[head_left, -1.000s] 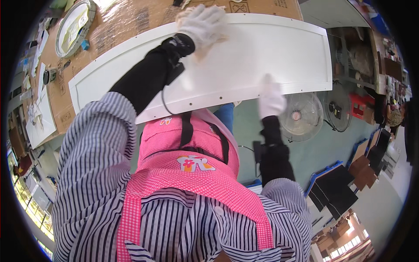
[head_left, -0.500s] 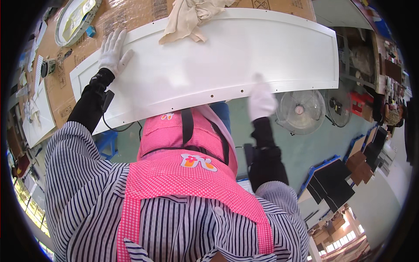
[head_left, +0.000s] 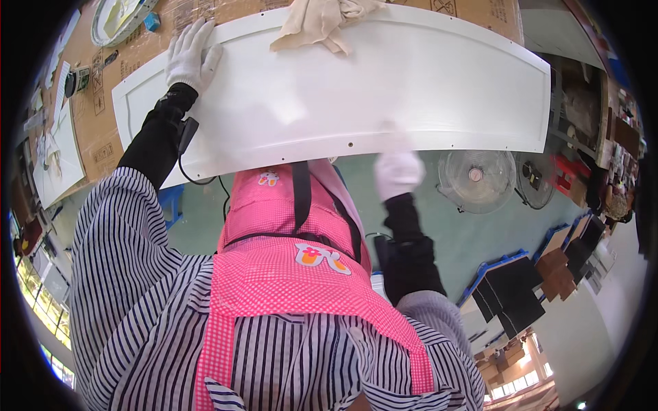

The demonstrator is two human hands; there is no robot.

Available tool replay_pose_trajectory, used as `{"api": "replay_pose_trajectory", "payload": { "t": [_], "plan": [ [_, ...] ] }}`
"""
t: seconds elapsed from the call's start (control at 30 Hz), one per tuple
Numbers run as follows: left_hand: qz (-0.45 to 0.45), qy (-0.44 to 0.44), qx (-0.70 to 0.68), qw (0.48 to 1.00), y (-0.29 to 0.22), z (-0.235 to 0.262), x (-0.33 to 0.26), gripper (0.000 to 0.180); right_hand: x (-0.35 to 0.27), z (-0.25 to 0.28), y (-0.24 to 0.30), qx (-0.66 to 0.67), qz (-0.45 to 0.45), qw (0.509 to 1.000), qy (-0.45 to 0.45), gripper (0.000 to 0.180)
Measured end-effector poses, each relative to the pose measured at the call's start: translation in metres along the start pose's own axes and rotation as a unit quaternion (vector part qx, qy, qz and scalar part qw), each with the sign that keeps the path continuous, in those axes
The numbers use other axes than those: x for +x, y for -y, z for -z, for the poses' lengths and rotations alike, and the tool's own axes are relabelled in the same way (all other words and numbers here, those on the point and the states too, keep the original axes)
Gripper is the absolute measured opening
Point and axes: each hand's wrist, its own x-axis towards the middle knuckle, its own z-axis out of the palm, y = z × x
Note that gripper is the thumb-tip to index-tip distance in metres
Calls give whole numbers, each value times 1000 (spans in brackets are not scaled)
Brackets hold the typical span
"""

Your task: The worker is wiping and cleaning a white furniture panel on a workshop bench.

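Note:
A long white panel point(head_left: 425, 89) with a raised rim and small holes along its near edge lies across the work surface. Flat on its far left part rests my left hand point(head_left: 192, 58) in a white glove, fingers spread, holding nothing. At the panel's near edge, right of the middle, is my gloved right hand point(head_left: 399, 170). Motion smears its fingers, so whether they hold anything does not show. Toward the far edge a crumpled beige cloth point(head_left: 322, 24) lies partly on the panel.
Brown cardboard point(head_left: 103, 89) covers the table under the panel. A round tray point(head_left: 96, 31), a small blue block point(head_left: 152, 22) and a dark jar point(head_left: 77, 81) stand at the far left. Beyond the near edge at right, a round floor fan point(head_left: 476, 181) stands close.
My right hand has shifted slightly left along the panel's near edge. The left hand stays flat on the panel. The whole view has shifted a little.

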Motion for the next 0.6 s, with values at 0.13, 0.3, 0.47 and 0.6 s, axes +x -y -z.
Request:
{"api": "replay_pose_trajectory", "payload": {
  "t": [0.13,0.3,0.47,0.6],
  "plan": [
    [5,1,-4,1000,7,-4,-5,56,-9,-1,59,112,162,980,-23,48],
    [1,-3,0,1000,3,-2,-5,55,20,23,-113,-6,-174,975,-136,48],
    [-12,-16,5,1000,6,-5,-2,54,-2,1,36,1,2,991,131,27],
    [-9,-16,6,1000,12,-9,-8,54,4,18,60,72,134,984,96,35]
  ]
}}
